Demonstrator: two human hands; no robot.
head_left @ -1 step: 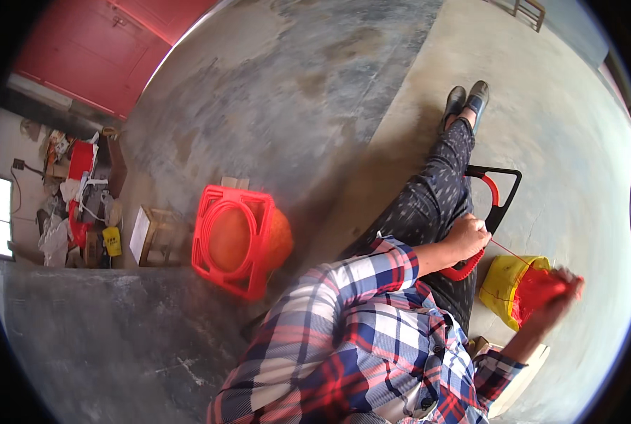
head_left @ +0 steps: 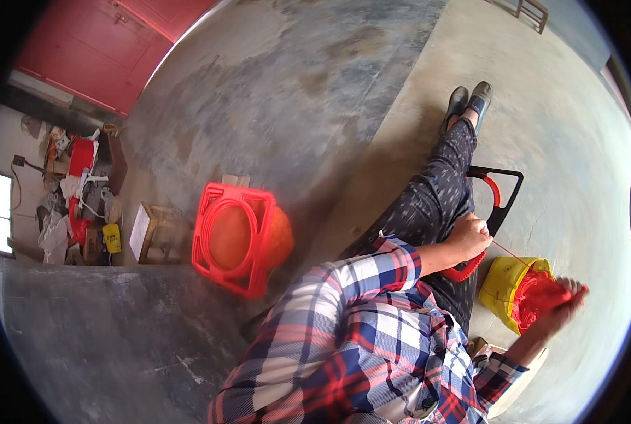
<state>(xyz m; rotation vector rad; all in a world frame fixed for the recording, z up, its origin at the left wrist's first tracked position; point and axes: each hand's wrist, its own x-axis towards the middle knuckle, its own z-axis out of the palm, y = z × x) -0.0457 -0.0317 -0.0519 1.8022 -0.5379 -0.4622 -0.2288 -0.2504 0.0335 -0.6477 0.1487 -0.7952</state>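
Note:
My left hand (head_left: 469, 238) is a closed fist at my thigh, next to a red hoop (head_left: 464, 271). It grips a thin red cord (head_left: 511, 254), stretched toward my right side. Over there my right hand (head_left: 564, 305) is smeared by motion, its fingers curled where the cord's line runs. It hovers beside and partly over a yellow bucket (head_left: 498, 291) that has a tangled heap of red cord (head_left: 532, 304) in it. A black frame with a red curved grip (head_left: 494, 189) stands past my left hand, against my leg.
To the left is a red plastic square frame (head_left: 259, 244) with a rounded orange thing (head_left: 281, 237) behind it. Farther left stand a small wooden stool (head_left: 153, 233) and piled bags and boxes (head_left: 82, 205). A red door (head_left: 96, 53) is at the far left.
My right hand has shifted slightly to the right and down, uncovering more red cord in the bucket. My left hand stays about where it was.

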